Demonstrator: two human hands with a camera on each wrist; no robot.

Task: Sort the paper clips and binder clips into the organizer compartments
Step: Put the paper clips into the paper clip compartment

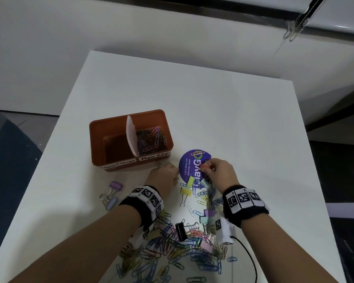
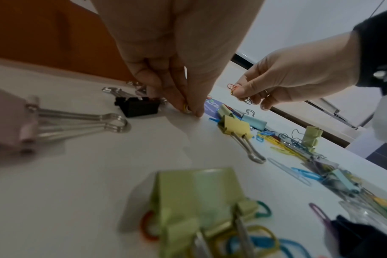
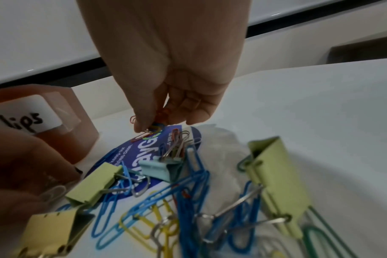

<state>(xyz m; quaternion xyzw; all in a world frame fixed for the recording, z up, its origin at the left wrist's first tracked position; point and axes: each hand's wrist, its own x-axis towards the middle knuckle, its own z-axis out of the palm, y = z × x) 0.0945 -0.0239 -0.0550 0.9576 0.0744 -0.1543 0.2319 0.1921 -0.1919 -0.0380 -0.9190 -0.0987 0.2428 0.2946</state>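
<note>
- Step in hand: gathering paper clips for the brown organizer (image 1: pixel 131 139), whose right compartment already holds some.
- The right hand (image 1: pixel 219 172) has its grip pinched on thin red paper clips (image 2: pixel 232 86) above the purple round card (image 1: pixel 189 164).
- The left hand (image 1: pixel 165 178) pinches a small clip (image 2: pixel 186 106) on the counter (image 1: pixel 213 109).
- Next, probably: carry to the right compartment, release.

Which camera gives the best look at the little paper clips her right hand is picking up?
The right wrist view: the small orange wire paper clips sit pinched in the right hand, close up. The left wrist view shows them smaller, side-on. The head view shows only a reddish speck.
</note>
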